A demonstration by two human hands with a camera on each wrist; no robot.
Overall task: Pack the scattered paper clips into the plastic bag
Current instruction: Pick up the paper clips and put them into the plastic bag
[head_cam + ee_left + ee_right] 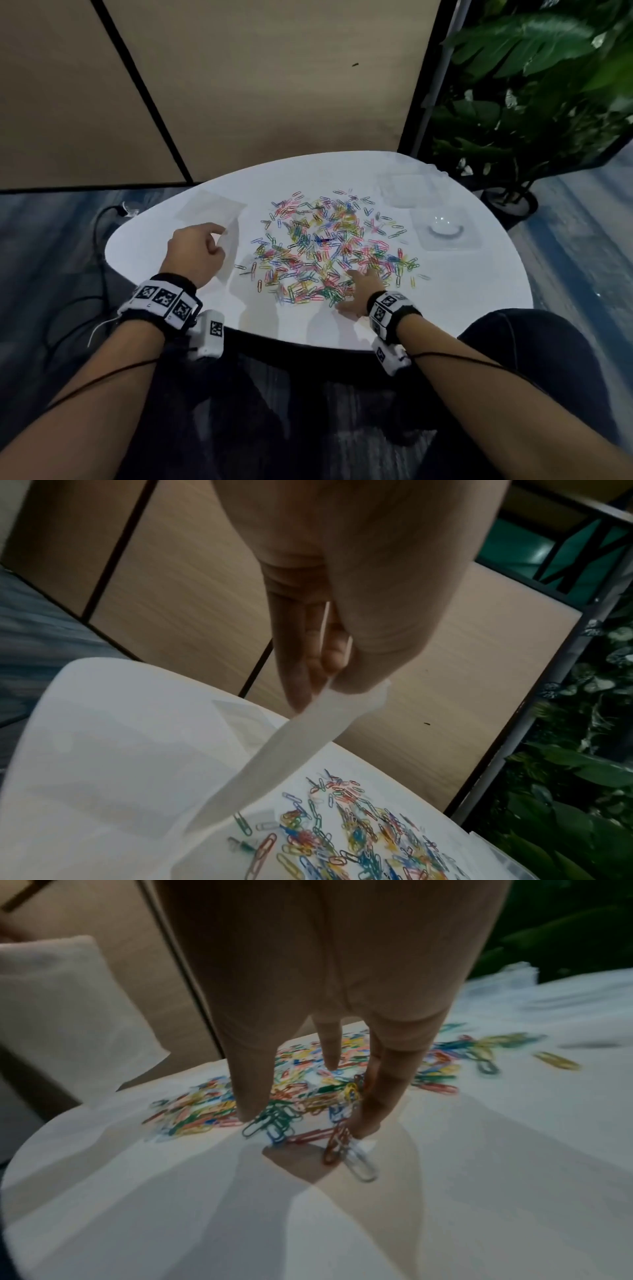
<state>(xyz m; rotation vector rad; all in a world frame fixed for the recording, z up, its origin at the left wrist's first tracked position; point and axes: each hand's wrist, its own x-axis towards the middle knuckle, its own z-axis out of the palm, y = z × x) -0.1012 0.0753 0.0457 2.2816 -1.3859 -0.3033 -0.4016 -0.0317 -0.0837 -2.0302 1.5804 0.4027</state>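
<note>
- Pinching the plastic bag [301, 745] at its top edge, the left hand [195, 251] lifts it beside the paper clips [329, 246].
- Right hand [363, 287] spreads straight fingers [251, 1091] onto the pile's near edge on the worktop [462, 291], clips lying between and under them.

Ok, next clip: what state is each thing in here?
plastic bag: lifted at one edge, pinched by the left hand.
paper clips: scattered loose on the table, none bagged.
right hand: fingers straight, spread on the clips.
clear containers: lying at the far right.
</note>
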